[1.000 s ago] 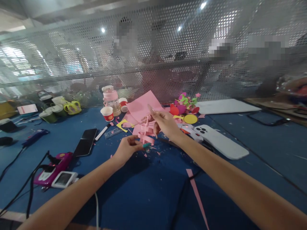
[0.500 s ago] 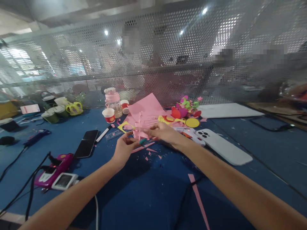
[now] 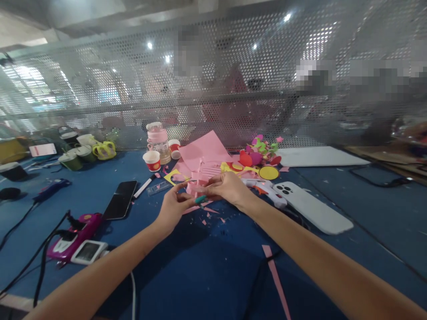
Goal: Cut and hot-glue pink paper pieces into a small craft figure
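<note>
Both hands meet over the blue table (image 3: 207, 266) at a small pink paper piece (image 3: 196, 180) cut into strips. My left hand (image 3: 175, 206) pinches its lower left side, with a small teal object (image 3: 200, 199) showing at the fingertips. My right hand (image 3: 227, 189) grips the piece from the right with closed fingers. A pink paper sheet (image 3: 205, 149) lies just behind the hands, and pink scraps (image 3: 211, 215) are scattered below them.
A black phone (image 3: 120, 200), a white phone (image 3: 310, 205), a marker (image 3: 143, 186) and a pink device with cables (image 3: 71, 238) lie around. Paper cups (image 3: 151, 160), a jar (image 3: 158, 140) and coloured cut-outs (image 3: 262, 155) stand further back. A perforated metal screen (image 3: 300, 80) closes off the table's far side.
My right hand came down from a raised position to table height, and the hanging pink coil it held up has folded down into a compact piece between both hands.
</note>
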Motion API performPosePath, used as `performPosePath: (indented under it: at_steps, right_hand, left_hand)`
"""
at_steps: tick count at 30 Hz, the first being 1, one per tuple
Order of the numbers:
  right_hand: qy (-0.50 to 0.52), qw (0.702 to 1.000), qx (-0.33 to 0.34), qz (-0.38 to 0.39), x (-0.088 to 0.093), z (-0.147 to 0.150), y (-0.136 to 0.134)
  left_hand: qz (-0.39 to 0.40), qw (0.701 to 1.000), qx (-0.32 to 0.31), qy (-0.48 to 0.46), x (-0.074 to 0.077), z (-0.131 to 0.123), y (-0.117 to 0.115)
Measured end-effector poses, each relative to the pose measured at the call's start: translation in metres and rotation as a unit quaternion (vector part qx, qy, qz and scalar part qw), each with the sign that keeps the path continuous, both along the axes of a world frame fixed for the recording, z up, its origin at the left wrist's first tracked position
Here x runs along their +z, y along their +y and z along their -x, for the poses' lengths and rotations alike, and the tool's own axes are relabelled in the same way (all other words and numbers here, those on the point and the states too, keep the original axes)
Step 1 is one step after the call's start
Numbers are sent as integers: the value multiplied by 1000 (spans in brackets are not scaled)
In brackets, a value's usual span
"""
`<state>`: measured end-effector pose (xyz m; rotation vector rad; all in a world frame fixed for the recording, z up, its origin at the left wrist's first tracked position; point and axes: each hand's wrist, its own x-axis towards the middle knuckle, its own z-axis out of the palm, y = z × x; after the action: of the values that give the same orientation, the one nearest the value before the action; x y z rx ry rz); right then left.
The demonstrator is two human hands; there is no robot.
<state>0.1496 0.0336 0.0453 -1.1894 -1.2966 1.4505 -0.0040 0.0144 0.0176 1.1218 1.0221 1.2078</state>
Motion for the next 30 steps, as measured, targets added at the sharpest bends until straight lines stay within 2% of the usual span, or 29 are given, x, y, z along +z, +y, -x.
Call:
performPosePath:
  at_steps: [3,7,11,14,18,24,30]
  right_hand:
    - [-11,1000,5,-13,-2,-1,2]
    - [-44,996,-24,-69,0,-6,6]
    - [-1,994,21,-108,3,-11,8]
    - [22,994,38,-101,3,-11,8]
    - [13,997,16,-76,2,-10,7]
    - [40,992,37,-118,2,-8,5]
    - [19,994,-12,-103,1,-3,5]
  left_hand:
    - [3,1000,0,-6,-1,0,0]
    - [7,1000,0,-24,-2,0,1]
    - [15,999,-35,-24,-3,0,1]
    - [19,998,-59,-11,-3,0,-1]
    - [19,998,-56,2,-2,-1,-1]
    - [16,999,-42,28,1,-3,-3]
    - [27,996,-59,57,3,-2,-1]
